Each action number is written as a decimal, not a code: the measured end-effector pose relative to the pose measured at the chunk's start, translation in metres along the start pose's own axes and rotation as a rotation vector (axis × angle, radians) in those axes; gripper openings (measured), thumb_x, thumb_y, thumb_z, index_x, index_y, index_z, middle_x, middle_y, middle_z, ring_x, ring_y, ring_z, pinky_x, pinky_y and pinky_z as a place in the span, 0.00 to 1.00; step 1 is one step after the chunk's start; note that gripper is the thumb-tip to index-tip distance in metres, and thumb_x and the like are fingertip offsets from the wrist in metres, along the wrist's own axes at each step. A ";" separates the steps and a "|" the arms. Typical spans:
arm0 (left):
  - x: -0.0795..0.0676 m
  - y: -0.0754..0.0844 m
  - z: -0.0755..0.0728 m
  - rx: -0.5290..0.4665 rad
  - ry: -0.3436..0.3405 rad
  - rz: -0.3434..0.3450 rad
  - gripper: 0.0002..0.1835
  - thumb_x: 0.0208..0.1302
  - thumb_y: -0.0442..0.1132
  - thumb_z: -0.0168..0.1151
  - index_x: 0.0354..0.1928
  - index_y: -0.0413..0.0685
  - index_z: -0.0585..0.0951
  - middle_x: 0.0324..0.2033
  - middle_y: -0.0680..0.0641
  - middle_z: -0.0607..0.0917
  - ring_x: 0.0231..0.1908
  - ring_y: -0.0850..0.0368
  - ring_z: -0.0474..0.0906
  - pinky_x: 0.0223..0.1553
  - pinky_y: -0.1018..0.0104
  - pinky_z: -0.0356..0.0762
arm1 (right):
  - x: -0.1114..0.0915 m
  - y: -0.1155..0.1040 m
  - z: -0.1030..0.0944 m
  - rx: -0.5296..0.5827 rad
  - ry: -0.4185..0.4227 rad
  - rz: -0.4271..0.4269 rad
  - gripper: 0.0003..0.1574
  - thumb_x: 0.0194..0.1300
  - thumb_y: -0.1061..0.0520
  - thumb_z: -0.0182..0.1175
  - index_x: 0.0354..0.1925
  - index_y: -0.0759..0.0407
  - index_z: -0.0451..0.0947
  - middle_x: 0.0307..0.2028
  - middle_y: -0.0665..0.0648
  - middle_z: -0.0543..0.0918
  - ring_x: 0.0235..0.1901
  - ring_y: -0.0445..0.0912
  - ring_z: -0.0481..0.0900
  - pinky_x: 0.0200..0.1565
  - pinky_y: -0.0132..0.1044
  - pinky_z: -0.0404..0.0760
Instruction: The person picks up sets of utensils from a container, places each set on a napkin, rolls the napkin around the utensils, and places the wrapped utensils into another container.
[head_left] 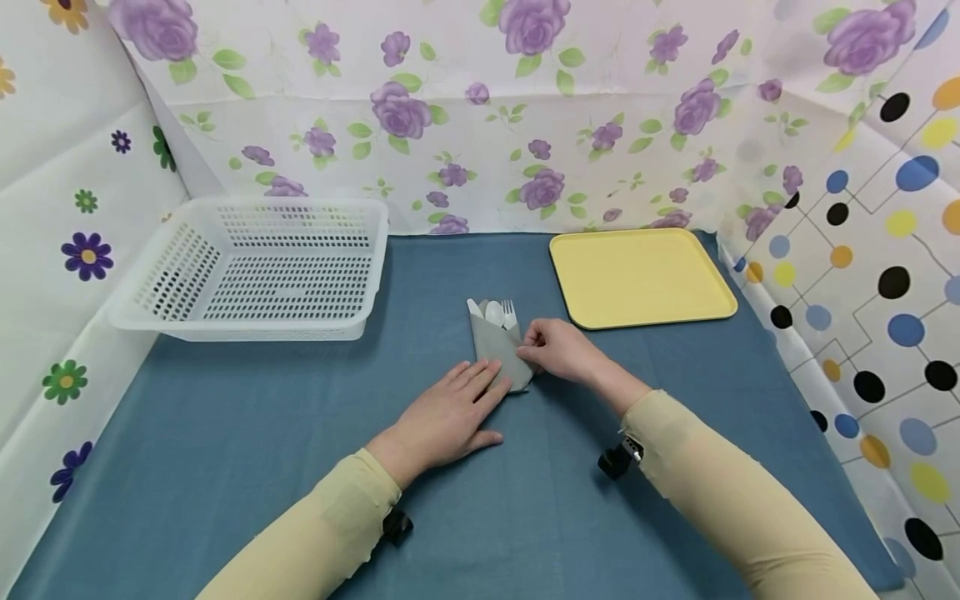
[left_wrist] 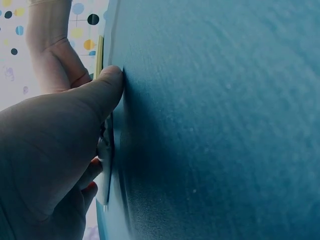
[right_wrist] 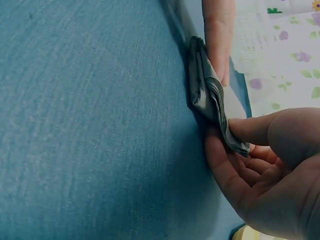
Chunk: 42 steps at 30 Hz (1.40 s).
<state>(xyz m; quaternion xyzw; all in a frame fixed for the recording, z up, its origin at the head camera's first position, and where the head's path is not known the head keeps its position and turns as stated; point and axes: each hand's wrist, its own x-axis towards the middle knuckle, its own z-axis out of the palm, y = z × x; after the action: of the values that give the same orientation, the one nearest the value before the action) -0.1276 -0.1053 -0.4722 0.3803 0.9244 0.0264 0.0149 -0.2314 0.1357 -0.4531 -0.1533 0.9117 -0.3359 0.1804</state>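
Note:
A grey folded napkin [head_left: 495, 350] lies at the middle of the table, wrapped as a pocket around white cutlery. Out of its top stick a knife [head_left: 473, 307], a spoon [head_left: 494, 313] and a fork [head_left: 508, 312]; their lower parts are hidden inside. My left hand [head_left: 448, 414] rests on the napkin's lower left with fingers extended and thumb spread out on the cloth. With thumb and fingers, my right hand [head_left: 562, 349] pinches the napkin's right edge. In the right wrist view, the napkin's stacked layers [right_wrist: 212, 92] show between that thumb and forefinger.
A white perforated basket [head_left: 292, 331] stands at the back left. At the back right lies a yellow tray [head_left: 641, 279], just beyond my right hand. Blue cloth [head_left: 247, 467] covers the table, and patterned sheets [head_left: 465, 142] hang behind it and at both sides.

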 end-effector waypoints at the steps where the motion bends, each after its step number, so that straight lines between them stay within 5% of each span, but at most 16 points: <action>1: 0.000 0.000 0.000 -0.001 -0.001 0.001 0.43 0.83 0.64 0.59 0.87 0.46 0.64 0.85 0.38 0.61 0.85 0.41 0.56 0.86 0.48 0.50 | 0.000 0.000 0.000 0.004 -0.005 0.001 0.10 0.83 0.56 0.65 0.40 0.58 0.81 0.34 0.56 0.86 0.32 0.46 0.86 0.38 0.41 0.86; 12: 0.002 0.001 0.000 0.039 -0.013 0.003 0.43 0.83 0.64 0.58 0.87 0.49 0.64 0.85 0.39 0.61 0.84 0.43 0.57 0.86 0.48 0.50 | -0.002 0.003 0.001 -0.060 0.034 -0.010 0.10 0.83 0.55 0.65 0.43 0.59 0.82 0.31 0.55 0.87 0.28 0.47 0.86 0.36 0.44 0.86; 16: 0.002 0.000 0.001 0.040 -0.003 0.012 0.42 0.83 0.64 0.58 0.87 0.49 0.64 0.85 0.39 0.62 0.84 0.43 0.58 0.85 0.47 0.51 | -0.016 0.003 0.009 -0.247 0.195 -0.096 0.09 0.81 0.54 0.68 0.51 0.59 0.85 0.38 0.56 0.87 0.35 0.49 0.86 0.40 0.48 0.87; 22: 0.001 0.000 0.001 0.032 -0.004 0.004 0.42 0.83 0.65 0.58 0.87 0.48 0.64 0.85 0.39 0.62 0.84 0.42 0.58 0.85 0.47 0.52 | -0.051 0.003 0.024 -0.570 0.381 -0.359 0.22 0.76 0.61 0.73 0.65 0.61 0.86 0.55 0.61 0.87 0.52 0.56 0.87 0.51 0.52 0.90; 29: 0.001 0.000 -0.001 0.019 -0.003 -0.002 0.42 0.83 0.64 0.58 0.87 0.48 0.64 0.85 0.39 0.63 0.84 0.42 0.57 0.85 0.46 0.52 | -0.082 0.006 0.042 -0.719 0.317 -0.558 0.29 0.74 0.67 0.72 0.70 0.65 0.82 0.67 0.64 0.84 0.66 0.59 0.83 0.66 0.54 0.84; 42: 0.000 0.001 -0.001 -0.083 -0.005 -0.025 0.41 0.84 0.61 0.60 0.87 0.47 0.64 0.85 0.39 0.61 0.85 0.42 0.55 0.85 0.45 0.51 | -0.092 0.007 0.052 -0.816 0.242 -0.562 0.30 0.76 0.63 0.71 0.72 0.64 0.81 0.69 0.63 0.83 0.69 0.55 0.82 0.73 0.51 0.78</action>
<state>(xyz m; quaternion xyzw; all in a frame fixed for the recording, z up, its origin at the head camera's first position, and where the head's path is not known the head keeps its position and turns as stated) -0.1270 -0.1053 -0.4715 0.3677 0.9272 0.0637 0.0332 -0.1283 0.1493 -0.4737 -0.4106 0.9065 -0.0035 -0.0981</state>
